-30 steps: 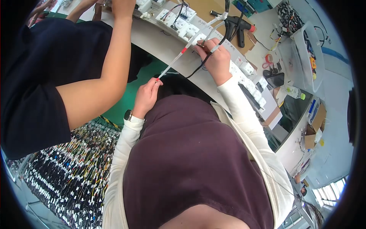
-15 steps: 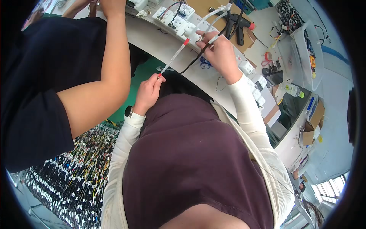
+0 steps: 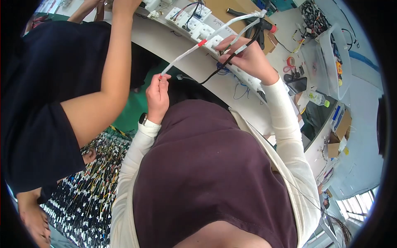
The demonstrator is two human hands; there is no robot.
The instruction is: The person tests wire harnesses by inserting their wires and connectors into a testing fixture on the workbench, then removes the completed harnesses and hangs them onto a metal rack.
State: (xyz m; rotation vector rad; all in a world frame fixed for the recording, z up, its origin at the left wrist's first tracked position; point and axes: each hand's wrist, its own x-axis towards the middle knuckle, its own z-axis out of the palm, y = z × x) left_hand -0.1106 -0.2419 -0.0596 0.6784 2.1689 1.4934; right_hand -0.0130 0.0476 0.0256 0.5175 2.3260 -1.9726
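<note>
A white wrapped cable [image 3: 186,54] with red bands slants from the upper right of the bench down to my left hand [image 3: 158,95], which pinches its red-marked end. My right hand [image 3: 252,60] is at the white sockets, thumb and fingers closed round a thin lead too small to make out well. A black cable [image 3: 215,73] passes by its fingers and curves down to the bench's front edge. White socket blocks [image 3: 202,32] stand in a row on the bench, left of my right hand. The cables meet in a bundle [image 3: 261,15] above it.
A co-worker's bare arm [image 3: 118,53] reaches to the bench on the left. Behind my right hand lies a black glue gun [image 3: 259,38]. Red scissors [image 3: 290,62], a phone [image 3: 297,85], a bottle [image 3: 317,98] and a clear bin [image 3: 333,62] are at the right. Many wires [image 3: 93,190] hang lower left.
My left hand has moved slightly up and left with the cable end. My right hand has shifted right, and the cable bundle has moved right. Another person's hand and arm have appeared at lower left.
</note>
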